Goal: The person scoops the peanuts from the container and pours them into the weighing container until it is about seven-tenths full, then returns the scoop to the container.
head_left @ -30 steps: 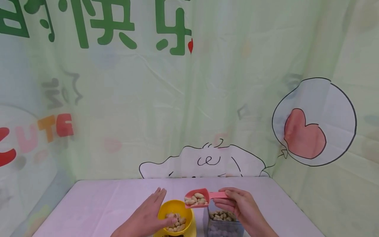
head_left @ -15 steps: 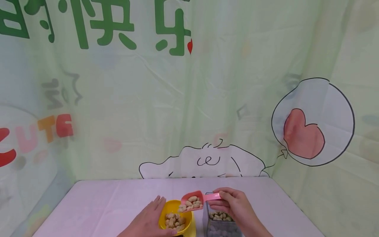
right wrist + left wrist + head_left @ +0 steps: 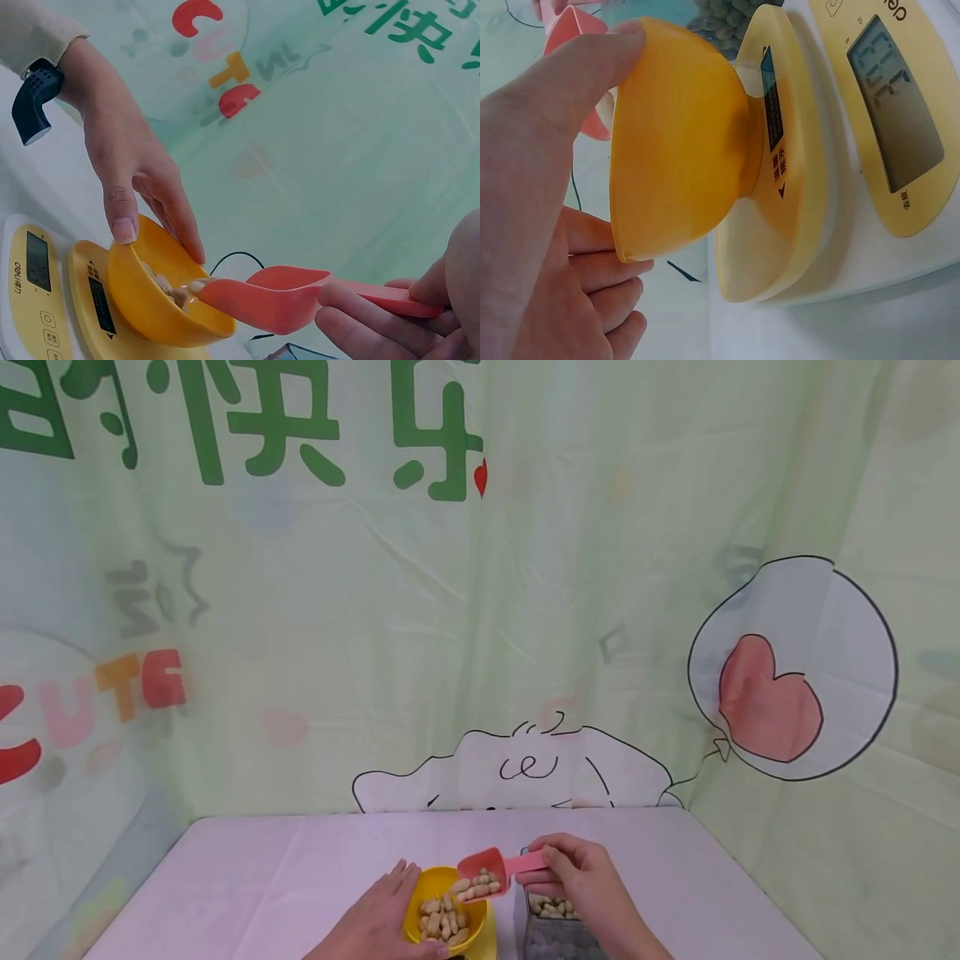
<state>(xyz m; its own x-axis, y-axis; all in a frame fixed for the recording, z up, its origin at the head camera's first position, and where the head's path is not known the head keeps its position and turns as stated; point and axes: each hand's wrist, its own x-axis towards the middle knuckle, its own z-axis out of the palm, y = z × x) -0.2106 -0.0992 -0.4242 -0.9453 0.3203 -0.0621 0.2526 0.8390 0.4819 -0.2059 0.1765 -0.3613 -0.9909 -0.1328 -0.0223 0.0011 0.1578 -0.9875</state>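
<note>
My left hand (image 3: pixel 375 917) holds the yellow bowl (image 3: pixel 675 142) at its rim, thumb on one side and fingers on the other. Peanuts (image 3: pixel 441 920) lie in the bowl, which stands on a yellow and white kitchen scale (image 3: pixel 799 217). My right hand (image 3: pixel 583 878) grips the handle of a pink scoop (image 3: pixel 480 862). Tilted down to the left, the scoop has its lip over the bowl's right side, with several peanuts sliding toward that lip. In the right wrist view, peanuts sit right at the scoop's tip (image 3: pixel 281 300).
Right of the scale stands a clear plastic box (image 3: pixel 558 943) with more peanuts, partly hidden by my right hand and forearm. The scale's display (image 3: pixel 896 105) shows digits. A pale cloth covers the table (image 3: pixel 247 877), and a printed curtain (image 3: pixel 375 635) hangs behind it.
My right hand has brought the scoop left over the bowl and tilted it, so its peanuts have shifted toward the lip. My left hand has closed in onto the bowl's rim.
</note>
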